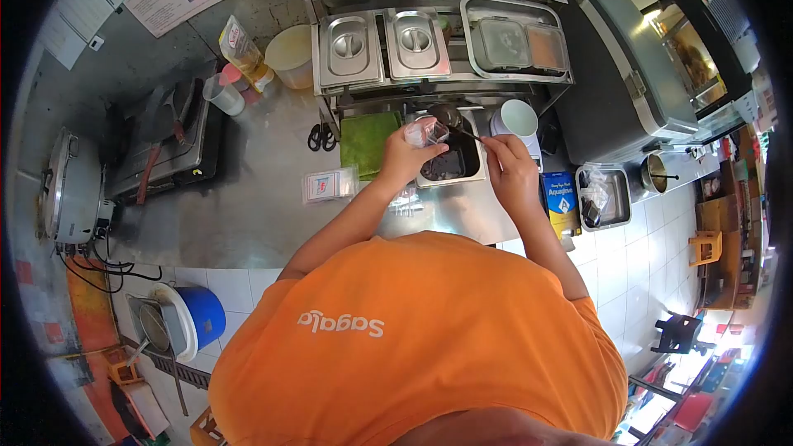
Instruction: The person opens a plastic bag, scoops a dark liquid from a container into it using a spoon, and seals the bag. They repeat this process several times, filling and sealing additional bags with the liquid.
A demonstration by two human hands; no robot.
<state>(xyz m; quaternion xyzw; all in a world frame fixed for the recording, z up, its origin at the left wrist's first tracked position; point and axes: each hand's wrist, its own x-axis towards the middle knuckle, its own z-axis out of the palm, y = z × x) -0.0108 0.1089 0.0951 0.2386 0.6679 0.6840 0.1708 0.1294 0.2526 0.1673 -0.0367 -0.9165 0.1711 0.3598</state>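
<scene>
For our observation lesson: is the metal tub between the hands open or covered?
Open: the metal tub has no lid; dark contents show.

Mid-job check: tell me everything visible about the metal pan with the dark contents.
The pan is rectangular and silver, apparently steel, with a flat lip around its open top. Dark, glossy contents show inside; how full it is, I cannot tell. It sits upright on the counter, right of the flat green item. The left hand and the ladle hide part of its opening; whether either touches it is unclear.
</scene>
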